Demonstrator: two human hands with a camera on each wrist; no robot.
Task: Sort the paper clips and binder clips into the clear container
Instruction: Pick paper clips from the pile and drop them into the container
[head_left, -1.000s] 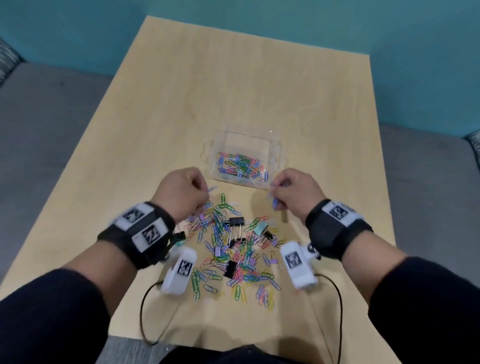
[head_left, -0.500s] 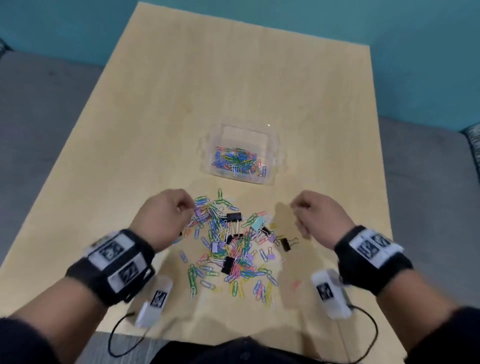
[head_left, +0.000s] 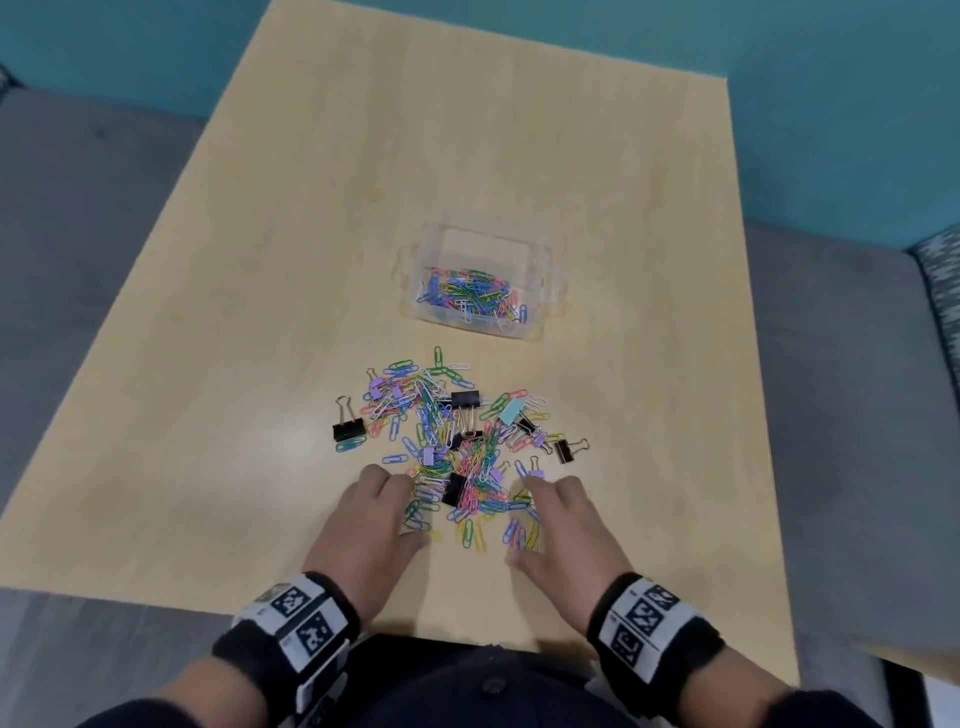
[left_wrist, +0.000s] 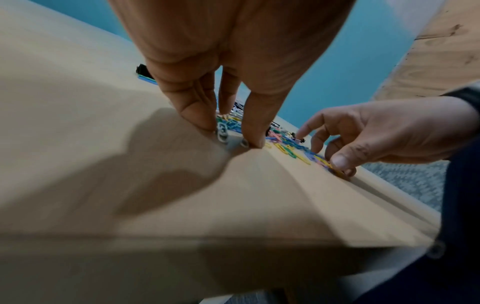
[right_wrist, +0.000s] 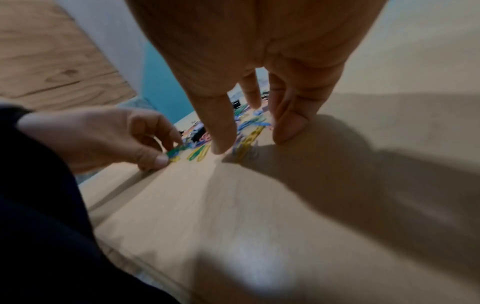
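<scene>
Paper clips in many colours lie heaped at the middle of the counter, with binder clips among them: one black binder clip apart at the pile's left edge, its wire handles pointing away from the person, and another binder clip at the right edge, handles pointing right. Beyond the pile stands the clear container, long axis across the counter, already holding a layer of coloured clips; nothing lies between it and the pile.

At the pile's near edge the left hand has its fingers curled down, thumb and forefinger narrowed onto clips against the counter. The right hand does likewise, its fingers closing on yellow and blue clips; whether either has a clip lifted I cannot tell.

Half a second ago both hands were at the pile's flanks, farther from the person; a second ago they were up by the container. Both wear black wristbands with printed markers.
</scene>
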